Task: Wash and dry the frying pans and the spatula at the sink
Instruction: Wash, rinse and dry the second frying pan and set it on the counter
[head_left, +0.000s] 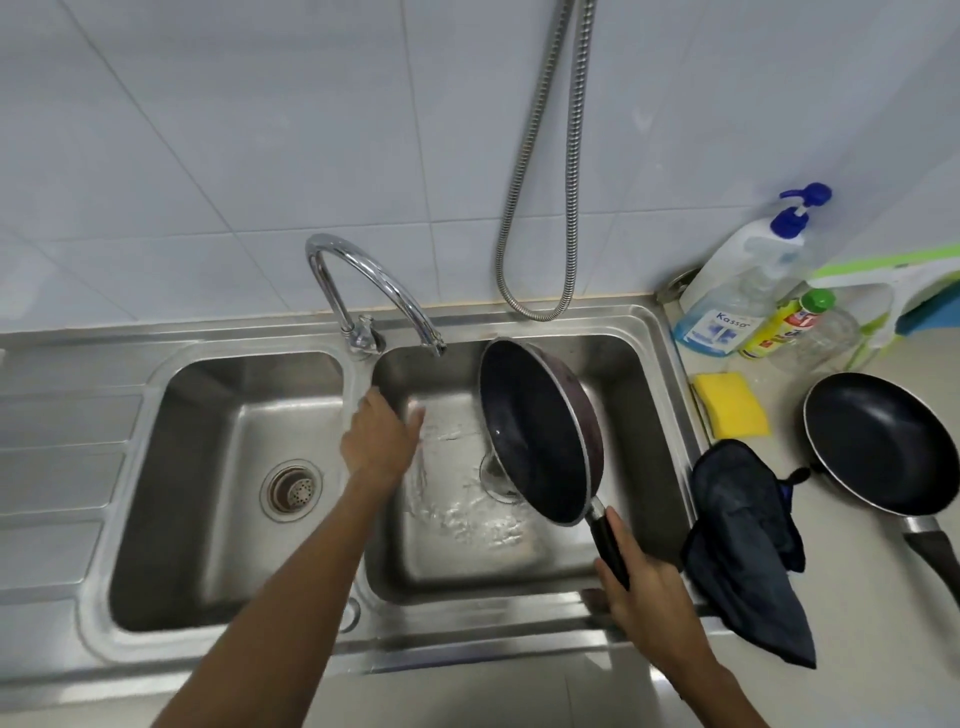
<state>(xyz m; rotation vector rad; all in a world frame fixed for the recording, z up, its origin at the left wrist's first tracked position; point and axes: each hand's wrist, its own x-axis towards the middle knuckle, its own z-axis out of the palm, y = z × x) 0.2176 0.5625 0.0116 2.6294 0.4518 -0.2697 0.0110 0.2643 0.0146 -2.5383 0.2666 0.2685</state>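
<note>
A dark frying pan (535, 431) is tilted on its edge over the right basin (639, 395), its black handle gripped by my right hand (649, 597). My left hand (382, 441) is in that basin under the running water from the tap (363, 291), fingers apart and holding nothing. A second black frying pan (883, 447) lies flat on the counter at the right. A dark blue cloth (743, 535) hangs over the sink's right rim. I see no spatula.
A yellow sponge (730, 405) lies beside the sink. Soap bottles (737, 291) and a glass jar (818, 338) stand at the back right. The left basin (208, 467) has a drain strainer. A metal hose (540, 208) hangs on the tiled wall.
</note>
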